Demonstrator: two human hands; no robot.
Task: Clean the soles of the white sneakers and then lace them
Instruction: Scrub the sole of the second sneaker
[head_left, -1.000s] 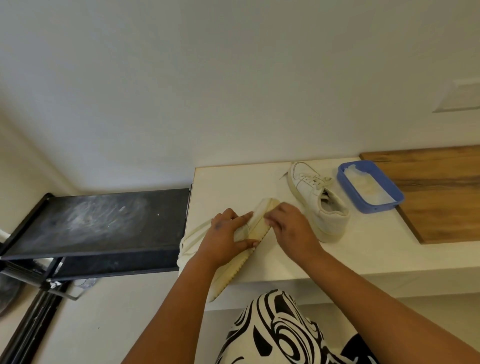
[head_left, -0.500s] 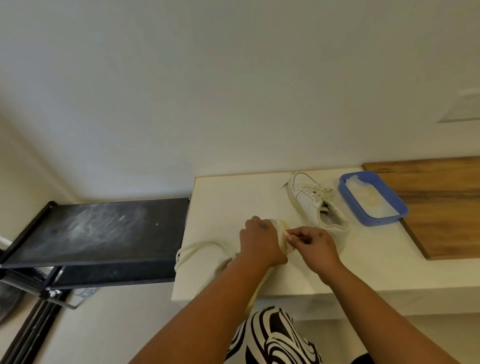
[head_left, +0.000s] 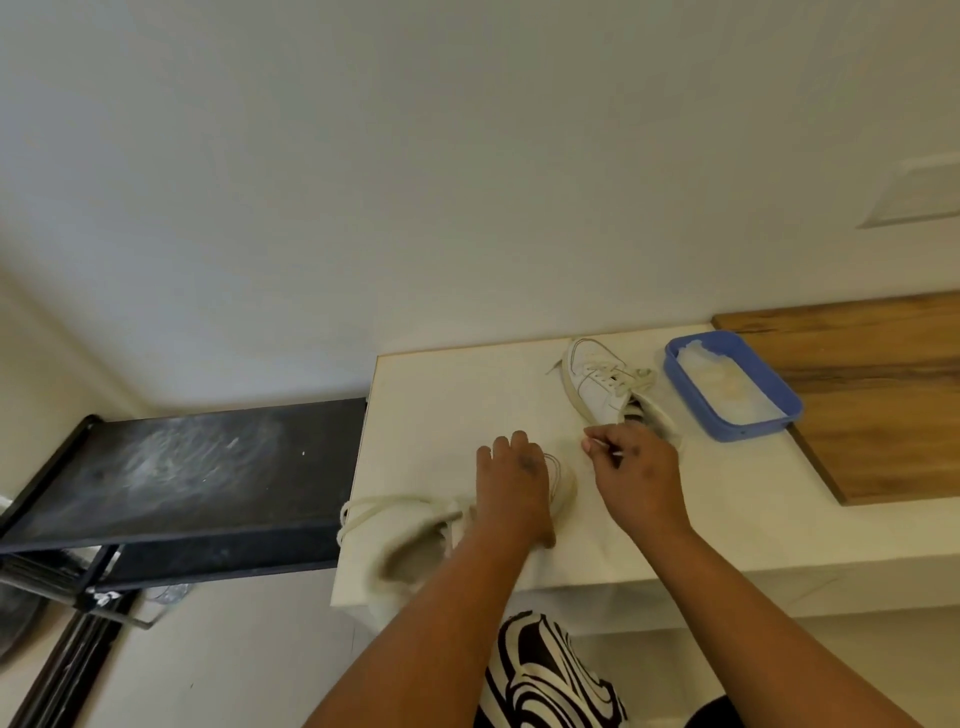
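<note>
Soft, even light is filling the room, casting only faint shadows; motion blur is smearing the hands, and wide-angle distortion is bending the edges.

We see a smooth, matt white table. On it lies a wooden board with dark grain. The blue tray looks like smooth plastic. The white sneakers look like soft leather — a bit dull. The black shelf is scuffed with pale, chalky marks.
</note>
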